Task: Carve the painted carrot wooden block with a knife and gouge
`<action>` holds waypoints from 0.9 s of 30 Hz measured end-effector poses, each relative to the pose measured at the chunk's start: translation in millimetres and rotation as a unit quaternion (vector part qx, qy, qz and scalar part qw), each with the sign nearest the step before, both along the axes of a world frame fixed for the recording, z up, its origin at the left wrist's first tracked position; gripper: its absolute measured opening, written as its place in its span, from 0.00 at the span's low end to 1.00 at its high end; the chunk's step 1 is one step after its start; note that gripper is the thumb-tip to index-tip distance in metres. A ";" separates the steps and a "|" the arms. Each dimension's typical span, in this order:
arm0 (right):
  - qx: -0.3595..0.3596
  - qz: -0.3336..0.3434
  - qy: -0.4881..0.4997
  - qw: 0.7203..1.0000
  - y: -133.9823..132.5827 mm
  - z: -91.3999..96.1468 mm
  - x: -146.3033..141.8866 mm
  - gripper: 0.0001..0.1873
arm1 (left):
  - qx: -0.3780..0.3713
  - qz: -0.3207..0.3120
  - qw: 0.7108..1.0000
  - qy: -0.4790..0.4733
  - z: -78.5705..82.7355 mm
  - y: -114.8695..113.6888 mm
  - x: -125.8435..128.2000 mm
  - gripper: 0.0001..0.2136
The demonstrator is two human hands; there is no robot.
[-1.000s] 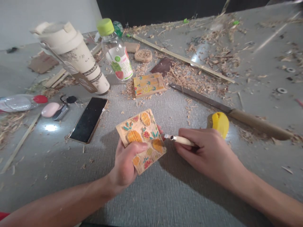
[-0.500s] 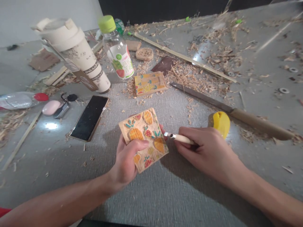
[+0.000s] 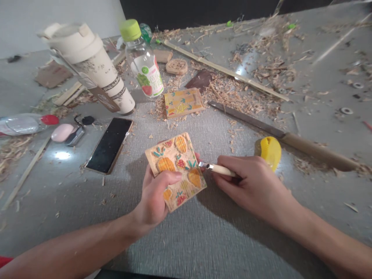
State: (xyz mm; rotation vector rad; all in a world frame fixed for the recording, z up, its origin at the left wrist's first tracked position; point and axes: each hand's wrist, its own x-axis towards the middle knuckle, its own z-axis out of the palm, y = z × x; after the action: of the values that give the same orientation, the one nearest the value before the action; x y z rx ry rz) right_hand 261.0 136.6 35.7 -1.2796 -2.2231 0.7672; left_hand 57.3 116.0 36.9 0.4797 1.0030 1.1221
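My left hand (image 3: 155,195) grips a small carved wooden block (image 3: 176,169) painted with orange fruit, red berries and green leaves, thumb across its face, tilted a little above the grey mat. My right hand (image 3: 252,184) is closed round a slim carving tool (image 3: 216,168) with a pale handle. Its metal tip touches the block's right edge. A yellow rounded object (image 3: 269,150) lies just behind my right hand.
A phone (image 3: 109,144) lies left of the block. Behind stand a cream tumbler (image 3: 93,66) and a green-capped bottle (image 3: 142,62). A second painted block (image 3: 182,102), a long knife (image 3: 279,133), a bamboo strip (image 3: 223,70) and wood shavings cover the far table.
The carving tool's tip has crept left to the block's right edge. Both hands otherwise hold their places; the view shifted slightly.
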 end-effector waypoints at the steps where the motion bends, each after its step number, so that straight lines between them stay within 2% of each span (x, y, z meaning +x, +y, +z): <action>1: 0.000 0.001 0.000 1.000 -0.1 -0.4 0.0 0.17 | -0.001 0.000 1.000 0.000 -0.1 0.1 -0.1 0.19; 27: 0.015 0.007 -0.007 1.000 -0.7 -3.7 0.7 0.17 | 0.001 -0.003 1.000 0.001 1.2 -0.2 -1.9 0.18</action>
State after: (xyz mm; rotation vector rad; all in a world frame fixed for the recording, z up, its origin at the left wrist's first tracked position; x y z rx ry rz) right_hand 261.7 135.9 32.1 -1.2602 -2.2479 0.7307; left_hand 55.4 115.8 38.2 0.4848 1.0019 1.1179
